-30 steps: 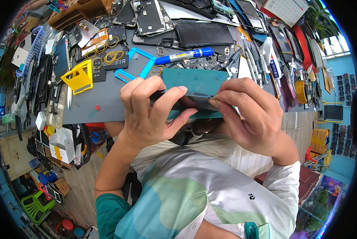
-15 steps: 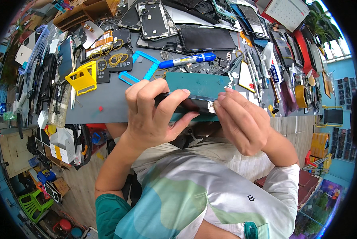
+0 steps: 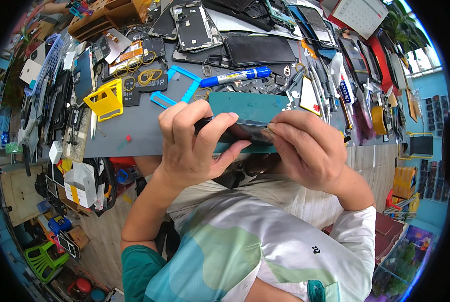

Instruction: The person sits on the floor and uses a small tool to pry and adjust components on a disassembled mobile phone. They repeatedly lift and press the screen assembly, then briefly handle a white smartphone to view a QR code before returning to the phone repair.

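Observation:
My left hand grips a dark, glossy phone-like slab, held tilted with its thin long edge upward over a green mat near the desk's front edge. My right hand is closed at the slab's right end, thumb and fingertips pressed together on that edge; whether a small part is between them I cannot make out. Just behind the mat lie a blue marker, a light-blue plastic frame and scattered small metal parts.
The cluttered desk holds a yellow phone stand, rubber bands, black phone housings and upright tools on the right. A blue basket is at the left, a calendar at back right. A white box sits below left.
My right hand moved down, briefly showing a small shiny piece at the fingertips, then rose slightly and covered it. My left hand and the slab shifted slightly right since one second ago.

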### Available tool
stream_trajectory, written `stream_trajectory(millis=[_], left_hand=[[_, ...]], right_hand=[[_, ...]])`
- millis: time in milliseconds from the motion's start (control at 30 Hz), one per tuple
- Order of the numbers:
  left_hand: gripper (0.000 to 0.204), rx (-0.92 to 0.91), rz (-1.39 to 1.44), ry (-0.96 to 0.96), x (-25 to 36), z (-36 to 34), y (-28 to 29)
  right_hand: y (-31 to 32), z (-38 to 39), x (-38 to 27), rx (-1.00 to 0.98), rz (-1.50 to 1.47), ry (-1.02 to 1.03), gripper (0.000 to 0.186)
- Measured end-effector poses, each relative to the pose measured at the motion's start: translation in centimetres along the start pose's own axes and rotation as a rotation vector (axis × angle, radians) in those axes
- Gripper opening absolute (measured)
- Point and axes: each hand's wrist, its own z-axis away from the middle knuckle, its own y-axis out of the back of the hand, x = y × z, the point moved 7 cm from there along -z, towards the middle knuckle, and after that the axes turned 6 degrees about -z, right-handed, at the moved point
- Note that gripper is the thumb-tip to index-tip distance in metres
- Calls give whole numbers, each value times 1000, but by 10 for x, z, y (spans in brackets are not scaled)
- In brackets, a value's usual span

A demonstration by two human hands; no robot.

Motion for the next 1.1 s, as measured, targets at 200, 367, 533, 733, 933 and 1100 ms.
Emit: stream_trajectory(millis=[200, 367, 533, 733, 933, 1100], left_hand=[[68, 11, -5, 0, 0, -1, 0], [74, 15, -10, -27, 0, -2, 0], [69, 18, 7, 6, -1, 0, 0], [69, 14, 8, 7, -1, 1, 0], [70, 20, 8, 2, -1, 1, -1], [71, 23, 3, -9, 0, 1, 0]], right_hand=[[1, -4, 0, -23, -31, -86, 27], [2, -9, 0, 6, -39, -71, 27], [2, -11, 1, 3, -64, -99, 26], [2, -12, 2, 2, -85, -117, 25], [3, -13, 3, -6, -100, -120, 24], [3, -13, 4, -14, -117, -134, 24]])
